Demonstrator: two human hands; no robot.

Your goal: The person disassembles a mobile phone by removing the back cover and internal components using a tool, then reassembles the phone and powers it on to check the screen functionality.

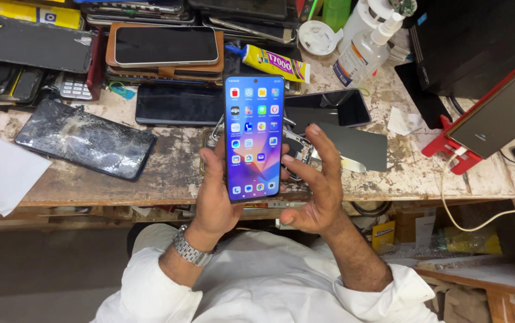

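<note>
My left hand (214, 197) holds a smartphone (254, 136) upright over the front edge of the workbench, its screen lit with rows of app icons. A metal watch sits on that wrist. My right hand (315, 190) hovers just to the phone's right, fingers spread and curled, holding nothing. Whether its fingertips touch the phone's edge I cannot tell.
The worn wooden workbench (167, 167) carries a cracked black phone (85, 139) at left, a dark phone (176, 105), a phone in a brown case (164, 46), a yellow glue tube (275, 62), a spray bottle (364, 52), a black phone (336, 107) and a red stand (452, 146) with a tablet.
</note>
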